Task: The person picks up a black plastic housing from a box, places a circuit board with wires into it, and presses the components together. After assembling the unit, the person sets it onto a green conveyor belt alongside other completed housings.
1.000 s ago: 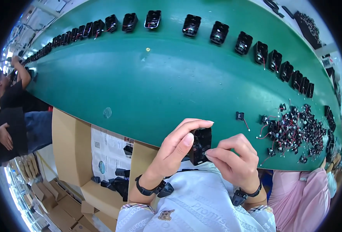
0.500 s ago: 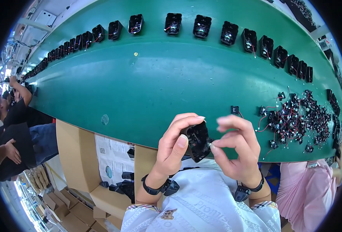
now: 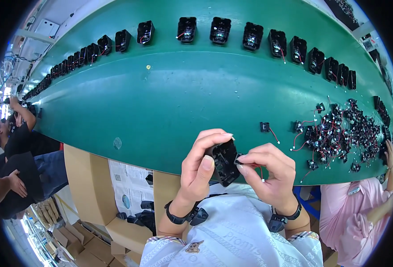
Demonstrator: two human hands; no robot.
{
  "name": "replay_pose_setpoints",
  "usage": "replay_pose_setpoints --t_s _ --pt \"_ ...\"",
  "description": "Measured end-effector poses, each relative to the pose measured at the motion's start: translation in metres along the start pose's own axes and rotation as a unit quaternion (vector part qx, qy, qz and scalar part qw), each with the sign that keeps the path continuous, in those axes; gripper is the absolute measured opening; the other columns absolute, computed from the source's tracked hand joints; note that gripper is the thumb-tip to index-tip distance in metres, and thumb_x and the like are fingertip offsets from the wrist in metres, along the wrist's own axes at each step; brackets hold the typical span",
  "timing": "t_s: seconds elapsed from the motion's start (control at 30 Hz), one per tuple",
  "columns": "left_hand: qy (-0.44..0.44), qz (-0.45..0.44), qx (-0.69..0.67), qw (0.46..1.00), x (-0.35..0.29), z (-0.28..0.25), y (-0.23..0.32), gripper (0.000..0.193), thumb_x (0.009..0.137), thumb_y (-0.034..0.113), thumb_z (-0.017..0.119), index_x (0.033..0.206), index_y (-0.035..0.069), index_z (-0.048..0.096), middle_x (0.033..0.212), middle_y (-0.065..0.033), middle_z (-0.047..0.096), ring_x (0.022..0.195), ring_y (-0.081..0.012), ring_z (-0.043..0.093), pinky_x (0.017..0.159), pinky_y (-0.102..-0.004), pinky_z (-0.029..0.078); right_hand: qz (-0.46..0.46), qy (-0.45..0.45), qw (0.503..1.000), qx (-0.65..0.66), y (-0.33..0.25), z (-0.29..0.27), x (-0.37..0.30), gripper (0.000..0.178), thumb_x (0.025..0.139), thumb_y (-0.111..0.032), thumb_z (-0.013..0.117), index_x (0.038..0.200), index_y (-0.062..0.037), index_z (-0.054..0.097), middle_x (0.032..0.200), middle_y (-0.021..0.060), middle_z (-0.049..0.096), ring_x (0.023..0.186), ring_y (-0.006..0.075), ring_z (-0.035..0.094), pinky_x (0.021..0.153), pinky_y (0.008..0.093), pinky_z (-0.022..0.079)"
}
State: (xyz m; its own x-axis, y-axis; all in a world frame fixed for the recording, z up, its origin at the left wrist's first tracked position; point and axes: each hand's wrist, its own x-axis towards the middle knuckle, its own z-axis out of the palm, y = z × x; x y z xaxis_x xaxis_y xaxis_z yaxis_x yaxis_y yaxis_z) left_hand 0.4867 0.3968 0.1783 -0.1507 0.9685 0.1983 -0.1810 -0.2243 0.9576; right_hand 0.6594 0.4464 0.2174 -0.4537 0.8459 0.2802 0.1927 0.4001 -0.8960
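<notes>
My left hand grips a black plastic housing by its side, thumb at the near edge and fingers over the top. The hollow inside of the housing faces my right hand. Between that hand's thumb and fingertips is a small black part with a red wire, right at the housing's edge; its end toward the housing is mostly hidden. The wire hangs below the fingers and ends in a white plug. Beyond my right hand, a similar small black wired part lies alone on the green table.
A heap of small wired parts covers the table on the right. Black housings stand in a long curved row along the far side. An open cardboard box is at the near left. Co-workers sit at both ends, one in pink.
My right hand has closed in on the housing, its raised fingers now folded down, and the red wire has come into sight. The view has shifted slightly. The right-hand co-worker's arm now reaches the table.
</notes>
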Motion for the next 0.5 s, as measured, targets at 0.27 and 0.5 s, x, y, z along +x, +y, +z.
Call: replay_pose_setpoints --t_s 0.27,0.5 --pt "-0.006 -0.036 -0.103 0.994 -0.001 0.001 0.001 0.059 0.104 0.048 0.037 0.122 -0.006 0.055 0.122 -0.0210 0.055 0.110 -0.0238 0.055 0.097 -0.0356 0.042 0.018 -0.037 0.995 0.093 0.006 -0.010 -0.002 0.017 0.074 0.008 0.074 0.090 0.0021 0.072 0.089 0.0119 0.067 0.073 0.0153 0.063 0.065 0.0250 0.051" --pt "-0.039 -0.066 -0.235 0.969 -0.003 -0.001 -0.003 0.059 0.105 0.048 0.034 0.125 -0.005 0.051 0.121 -0.0210 0.053 0.105 -0.0209 0.057 0.090 -0.0327 0.049 -0.016 -0.017 0.994 0.104 0.007 -0.002 -0.003 0.017 0.072 0.007 0.076 0.087 0.0009 0.072 0.083 0.0096 0.068 0.072 0.0168 0.065 0.063 0.0283 0.051"
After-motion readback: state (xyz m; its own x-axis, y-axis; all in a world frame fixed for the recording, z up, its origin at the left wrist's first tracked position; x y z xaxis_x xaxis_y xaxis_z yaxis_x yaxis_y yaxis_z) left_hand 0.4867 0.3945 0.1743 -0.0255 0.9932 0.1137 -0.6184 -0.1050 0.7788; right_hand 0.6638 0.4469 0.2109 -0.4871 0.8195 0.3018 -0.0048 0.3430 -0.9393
